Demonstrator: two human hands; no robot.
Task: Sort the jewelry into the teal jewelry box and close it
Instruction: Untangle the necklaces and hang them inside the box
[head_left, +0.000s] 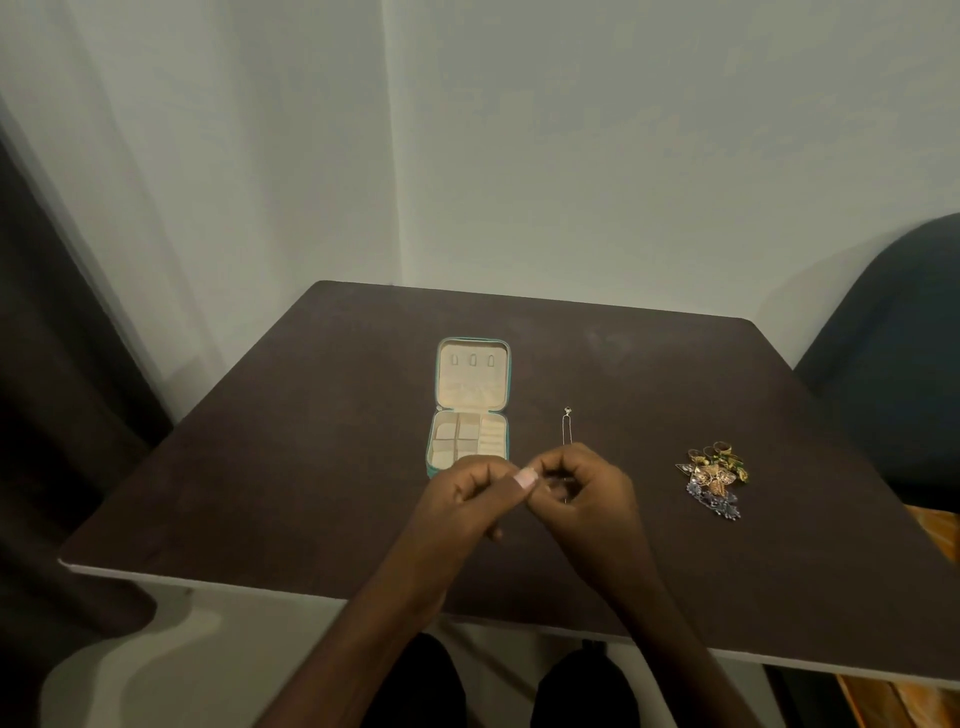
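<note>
Our left hand (470, 493) and right hand (584, 488) meet fingertip to fingertip, both pinching one end of a thin silver necklace (566, 428); that end is hidden between our fingers. The chain runs straight away from the grip to a small pendant. Just left and beyond lies the teal jewelry box (470, 410), open, cream-lined, its near edge covered by our left hand. Well right sits a tangled jewelry pile (714, 475), pieces hard to separate.
</note>
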